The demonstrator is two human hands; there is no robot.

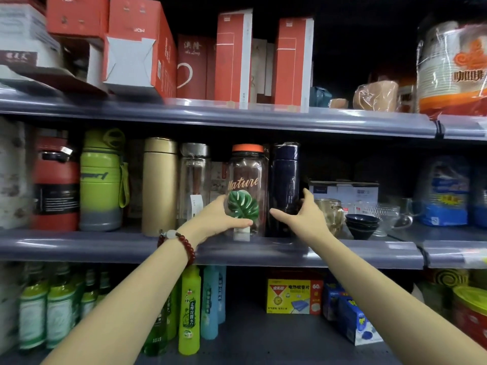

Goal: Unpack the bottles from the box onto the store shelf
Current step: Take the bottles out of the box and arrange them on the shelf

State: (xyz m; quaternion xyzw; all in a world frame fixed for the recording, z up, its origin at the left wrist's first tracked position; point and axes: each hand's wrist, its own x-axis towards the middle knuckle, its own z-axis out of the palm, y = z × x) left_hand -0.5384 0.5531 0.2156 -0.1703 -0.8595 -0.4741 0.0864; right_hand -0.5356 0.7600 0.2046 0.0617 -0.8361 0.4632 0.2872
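My left hand (221, 217) is wrapped around the lower part of the clear "Nature" bottle (246, 191) w/ orange cap, thumb across its leaf print. My right hand (303, 214) grasps the dark blue flask (286, 185) just beside it, fingers behind, thumb in front. Both stand upright at the front edge of the middle shelf (237, 250), approx. at its centre, right of a clear glass bottle (194, 180).

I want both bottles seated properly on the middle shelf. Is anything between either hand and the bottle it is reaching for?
Nothing visible. The left hand is already wrapped around the clear leaf-print bottle, and the right hand is at the dark blue bottle, fingers on its right side. Both bottles stand upright on the middle shelf.
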